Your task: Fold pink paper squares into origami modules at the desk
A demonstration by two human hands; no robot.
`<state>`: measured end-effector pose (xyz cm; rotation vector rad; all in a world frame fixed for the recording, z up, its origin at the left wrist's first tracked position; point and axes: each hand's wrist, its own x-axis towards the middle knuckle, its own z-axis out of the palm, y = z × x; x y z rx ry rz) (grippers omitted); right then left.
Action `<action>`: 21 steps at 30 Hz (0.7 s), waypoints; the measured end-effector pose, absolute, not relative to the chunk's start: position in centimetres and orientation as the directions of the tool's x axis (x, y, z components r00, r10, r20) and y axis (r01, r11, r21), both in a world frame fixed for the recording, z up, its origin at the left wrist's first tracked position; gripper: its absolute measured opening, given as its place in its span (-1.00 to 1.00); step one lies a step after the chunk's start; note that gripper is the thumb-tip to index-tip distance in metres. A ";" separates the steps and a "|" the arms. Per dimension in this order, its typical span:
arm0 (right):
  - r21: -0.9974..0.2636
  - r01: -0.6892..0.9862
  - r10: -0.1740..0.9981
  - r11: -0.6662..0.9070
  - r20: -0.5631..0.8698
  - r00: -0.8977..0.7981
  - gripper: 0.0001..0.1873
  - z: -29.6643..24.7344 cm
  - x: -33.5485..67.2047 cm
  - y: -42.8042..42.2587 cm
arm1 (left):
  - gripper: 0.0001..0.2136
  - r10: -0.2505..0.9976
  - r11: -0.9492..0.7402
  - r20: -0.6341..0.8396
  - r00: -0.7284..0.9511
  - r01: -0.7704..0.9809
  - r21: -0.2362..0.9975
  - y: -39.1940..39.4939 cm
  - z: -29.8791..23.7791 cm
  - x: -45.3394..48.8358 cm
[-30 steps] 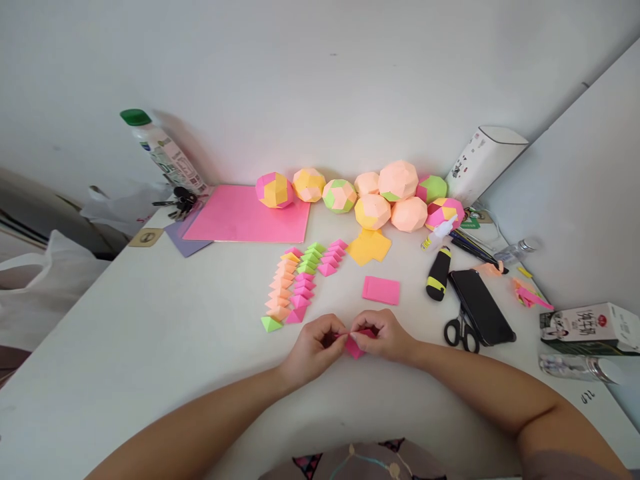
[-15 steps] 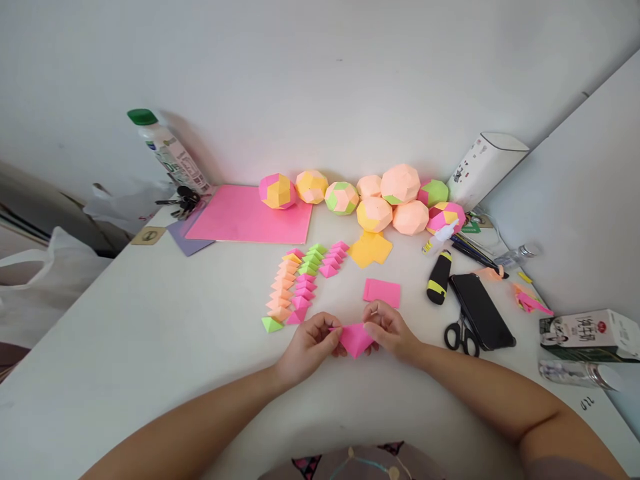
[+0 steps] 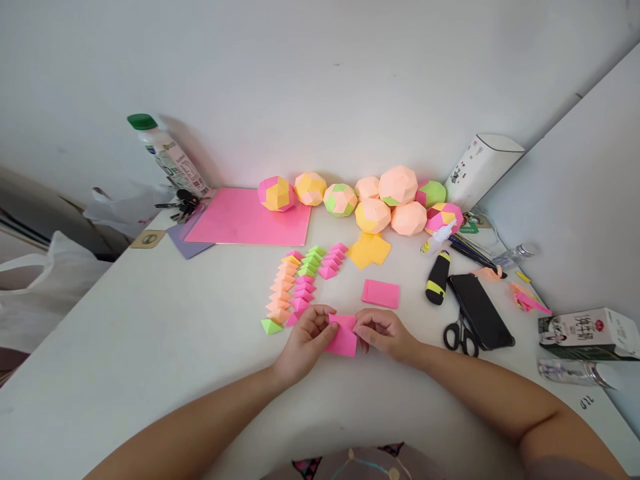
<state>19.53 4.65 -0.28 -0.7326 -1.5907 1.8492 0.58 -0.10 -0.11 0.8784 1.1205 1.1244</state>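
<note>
A square of pink paper is held up between my two hands, its flat face toward me. My left hand pinches its left side, thumb on the front. At its right edge my right hand grips it between thumb and fingers. Just beyond lies a small stack of pink paper. Rows of small folded paper pyramids in peach, green and pink sit to the far left of my hands. Yellow paper squares lie farther back.
Faceted paper balls line the wall. A pink sheet lies back left, near a bottle and keys. To the right are scissors, a phone, a box cutter, a glue bottle and a milk carton.
The pink paper was turned with a corner pointing down, like a diamond; now it shows as an upright square. My right hand has shifted slightly left along with it.
</note>
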 end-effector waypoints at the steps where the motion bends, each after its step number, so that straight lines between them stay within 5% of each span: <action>1: -0.989 -0.082 0.740 -0.124 -0.037 -0.671 -0.80 -0.3 19.5 4.7 | -0.68 0.969 0.245 -0.233 0.078 -0.249 0.937 -0.1 -0.1 0.6; 9: -0.981 -0.018 0.743 -0.194 -0.135 -0.656 -0.77 -0.8 19.7 5.1 | -0.72 0.947 0.284 -0.205 0.249 -0.345 0.894 -0.5 0.0 0.7; 21: -0.990 -0.094 0.772 -0.104 -0.021 -0.635 -0.83 -0.6 19.4 4.9 | -0.65 0.949 0.208 -0.173 0.263 -0.114 0.971 -0.5 -0.2 0.4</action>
